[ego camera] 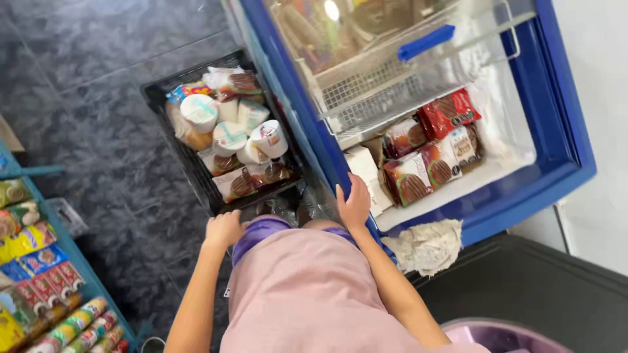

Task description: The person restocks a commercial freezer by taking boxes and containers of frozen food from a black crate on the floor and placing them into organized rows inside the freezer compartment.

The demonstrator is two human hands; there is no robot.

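My left hand (223, 229) is curled at the near rim of a black plastic crate (195, 171) on the floor and seems to grip that rim. The crate holds several white ice-cream tubs (199, 111) and brown-printed cookie packets (241, 185). My right hand (355, 204) rests flat on the blue front rim of an open chest freezer (327, 153), fingers spread, holding nothing. Inside the freezer, just past that hand, lie white boxes (363, 167) and red and brown cookie ice-cream packets (425, 160).
A clear sliding lid with a blue handle (426, 42) covers the freezer's far part, over a wire basket (366, 91). A crumpled white cloth (428, 245) hangs at the freezer corner. A blue shelf of snack packets (39, 274) stands on the left. The floor is dark tile.
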